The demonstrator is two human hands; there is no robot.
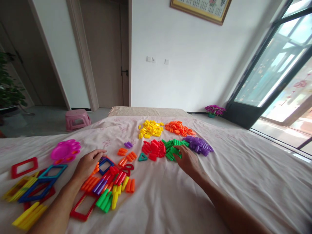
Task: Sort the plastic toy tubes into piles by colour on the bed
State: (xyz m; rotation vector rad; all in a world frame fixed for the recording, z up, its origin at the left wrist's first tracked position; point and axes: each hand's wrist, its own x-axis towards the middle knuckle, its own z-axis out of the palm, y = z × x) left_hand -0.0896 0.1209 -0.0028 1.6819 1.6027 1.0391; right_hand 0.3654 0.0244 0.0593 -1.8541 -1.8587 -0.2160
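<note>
My right hand [188, 160] is over the near right side of the green pile [172, 147], its fingers bent; what they hold, if anything, is hidden. Beside that pile lie a red pile [154, 149] and a purple pile [200, 145]. Yellow pieces [151, 128] and orange pieces [179, 128] are heaped farther back. My left hand [89, 162] hovers or rests at the left edge of mixed pieces, next to a blue square frame [105, 165]; its fingers point right and any held piece is not visible. A small teal triangle [142, 157] lies left of the red pile.
A magenta flower-shaped tray [63, 151] sits at the left. Near it are a red frame [24, 167], a teal frame [53, 171] and yellow sticks [29, 215]. A wrinkled pale cloth [156, 201] covers the surface. A pink stool [77, 119] stands beyond.
</note>
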